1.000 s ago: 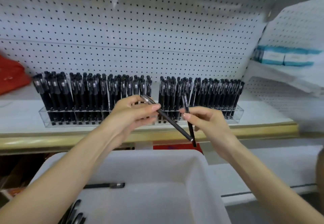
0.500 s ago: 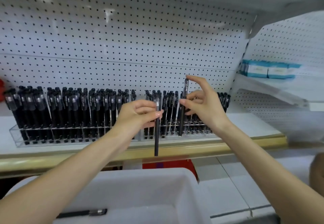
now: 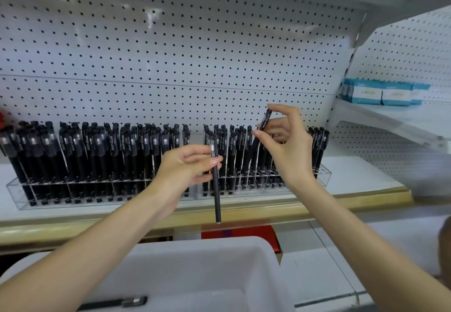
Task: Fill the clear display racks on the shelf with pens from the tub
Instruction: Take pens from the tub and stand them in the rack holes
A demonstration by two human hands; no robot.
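Slim black plastic pens [image 3: 216, 189], pinched in our left hand [image 3: 188, 165] and right hand [image 3: 285, 145], hang cap-up below the fingers, aligned for the clear acrylic rack [image 3: 244, 188].

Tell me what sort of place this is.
Most likely a stationery shop aisle: a white pegboard back panel, clear display racks crammed with identical black pens on a gold-edged shelf, and stacked blue-and-white boxes on the neighbouring shelf.
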